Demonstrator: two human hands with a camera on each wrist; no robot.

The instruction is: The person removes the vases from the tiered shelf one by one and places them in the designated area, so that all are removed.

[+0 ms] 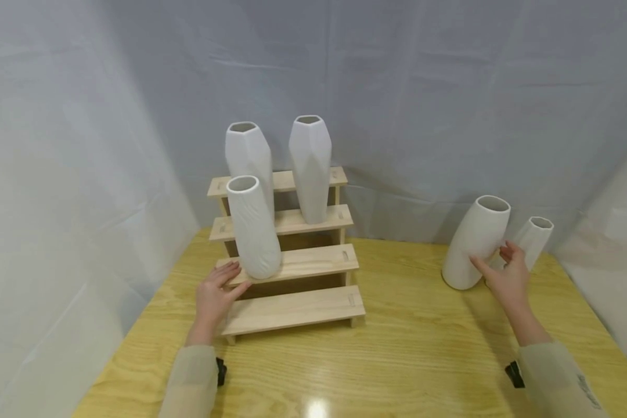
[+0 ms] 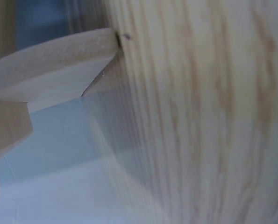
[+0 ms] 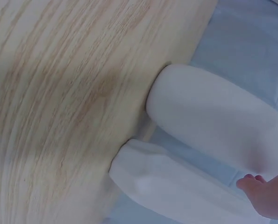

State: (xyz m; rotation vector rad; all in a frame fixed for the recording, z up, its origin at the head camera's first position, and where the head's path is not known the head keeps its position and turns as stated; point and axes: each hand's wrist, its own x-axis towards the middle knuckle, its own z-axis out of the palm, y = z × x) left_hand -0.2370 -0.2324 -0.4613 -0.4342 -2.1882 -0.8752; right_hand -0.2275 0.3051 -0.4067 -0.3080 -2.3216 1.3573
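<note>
On the third board from the top of a wooden step stand stands a white vase with a wavy relief. My left hand is at that board's left end, thumb and fingers spread near the vase's base. At the right, my right hand is beside a smooth white vase, its thumb over the vase's side. Whether the thumb touches it I cannot tell. A narrower, faceted white vase stands partly hidden behind that hand; both vases also show in the right wrist view.
The step stand rests on a wood-grain table. Two tall faceted vases, a left one and a right one, stand on its upper part. Grey-white sheeting hangs behind and at both sides.
</note>
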